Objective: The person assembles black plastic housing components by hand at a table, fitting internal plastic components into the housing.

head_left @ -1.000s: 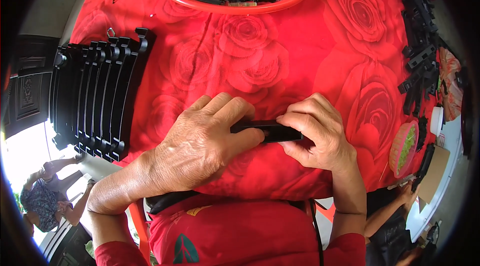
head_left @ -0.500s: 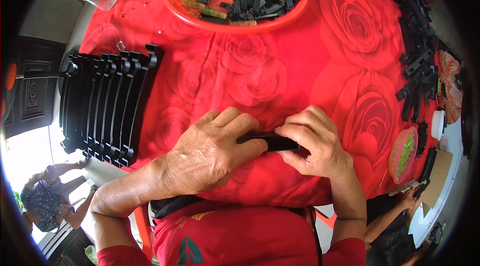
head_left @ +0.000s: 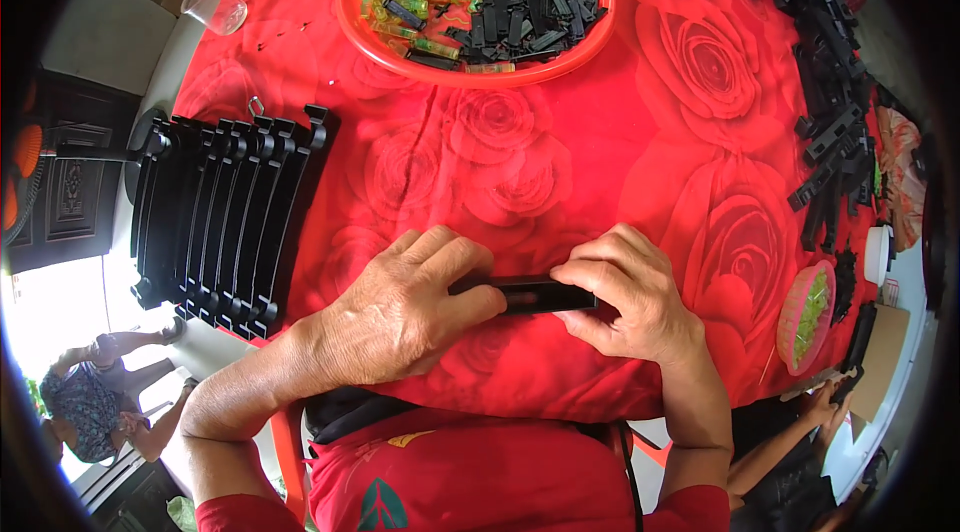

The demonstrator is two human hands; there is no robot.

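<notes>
Between my two hands, close to the table's near edge, is a black plastic bar [head_left: 540, 296], smooth and slightly glossy. My left hand [head_left: 405, 307] grips its left end, with the thumb along the near side and the fingers curled over the top. My right hand [head_left: 630, 297] pinches the right end between thumb and fingers. The ends of the bar are hidden by my fingers. To the left lies a row of long black plastic strips [head_left: 235, 222] with hooked ends, set side by side at the table's left edge.
A red basin [head_left: 480, 79] of small black and yellow-green pieces stands at the far side. Black plastic parts [head_left: 840, 122] pile along the right edge, near a pink basket [head_left: 806, 317] of green bits. A clear cup [head_left: 215, 4] is far left. Another person's hands [head_left: 825, 407] work at lower right.
My left hand has slid leftward along the bar, so more of its middle shows between my hands. My right hand keeps its grip. The whole view has shifted slightly.
</notes>
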